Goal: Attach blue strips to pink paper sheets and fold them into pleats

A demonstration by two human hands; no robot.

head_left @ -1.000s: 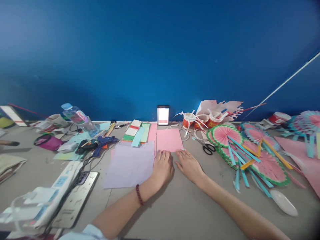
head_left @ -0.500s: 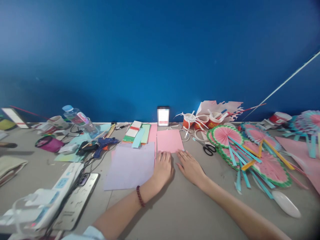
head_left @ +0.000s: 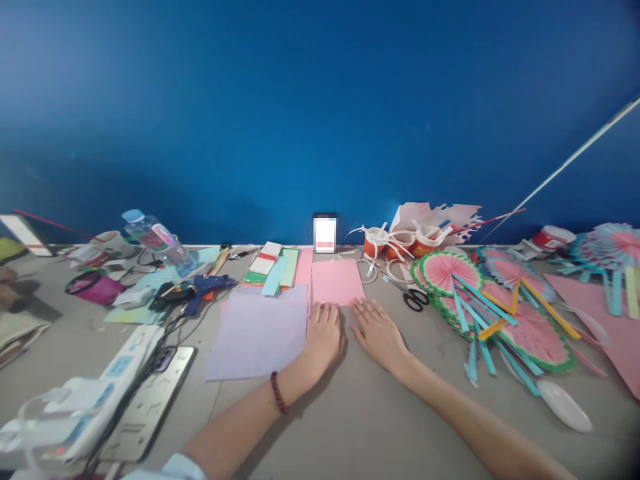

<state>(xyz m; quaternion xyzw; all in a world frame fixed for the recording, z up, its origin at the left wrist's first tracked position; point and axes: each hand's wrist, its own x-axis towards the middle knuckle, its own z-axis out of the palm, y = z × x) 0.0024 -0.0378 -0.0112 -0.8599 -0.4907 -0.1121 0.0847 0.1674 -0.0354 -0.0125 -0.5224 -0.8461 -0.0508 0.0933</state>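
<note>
My left hand (head_left: 324, 339) lies palm down, its fingertips at the near edge of a square pink paper (head_left: 338, 281). My right hand (head_left: 379, 333) rests flat too, fingers stretched and thumb apart, with fingertips at the paper's near right corner. Neither hand grips anything. A larger sheet of lilac paper (head_left: 260, 333) lies just left of my left hand, over some pink paper. Beyond the pink square, an upright phone (head_left: 325, 233) with a lit screen stands by the wall.
Black-handled scissors (head_left: 414, 300) and pink-and-green paper fans (head_left: 453, 272) lie to the right. Red cups (head_left: 375, 243) stand behind. Leftward are a blue glue gun (head_left: 205, 293), a bottle (head_left: 160, 237), a power strip (head_left: 117, 380) and another phone (head_left: 150, 403). A blurred brown shape (head_left: 11, 290) is at the left edge.
The whole view has shifted slightly. Both hands stay in place against the pink paper. At the far left edge, the brown shape looks different and a little larger.
</note>
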